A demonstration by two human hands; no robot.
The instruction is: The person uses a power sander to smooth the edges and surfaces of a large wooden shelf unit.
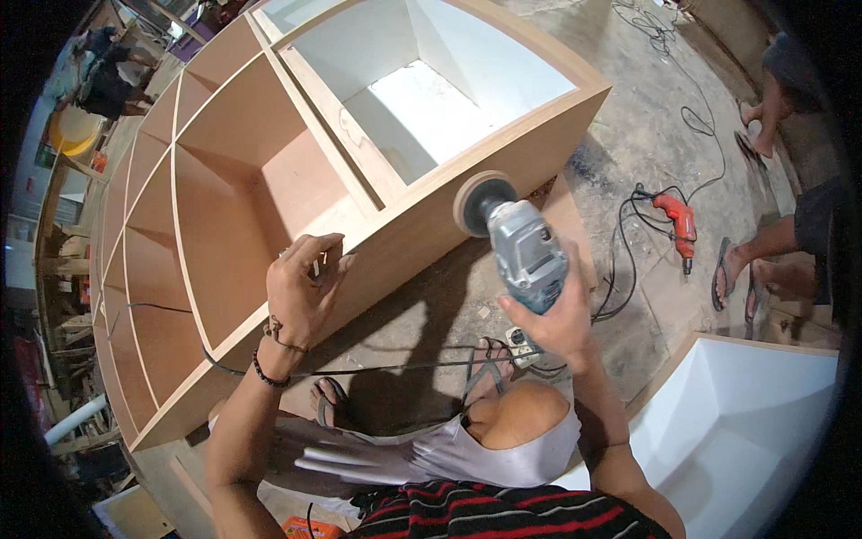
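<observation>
My right hand [558, 314] is wrapped round the grey-blue body of an angle grinder [528, 251]. Its round sanding disc [470, 205] is at the outer side of a large wooden cabinet [431, 207]; whether it touches the wood I cannot tell. My left hand [303, 277], with bracelets at the wrist, is at the cabinet's near edge. Its fingers are curled, and a small pale thing shows between them that I cannot make out. The cabinet lies with its compartments facing up, some bare brown wood, others lined in white.
A black cable [395, 366] crosses under my wrists, above my legs. On the floor at right lie a red power drill [681, 226] and looped cords [620, 260]. A white-lined box [718, 395] stands at lower right. Other people's legs [774, 251] are at the right edge.
</observation>
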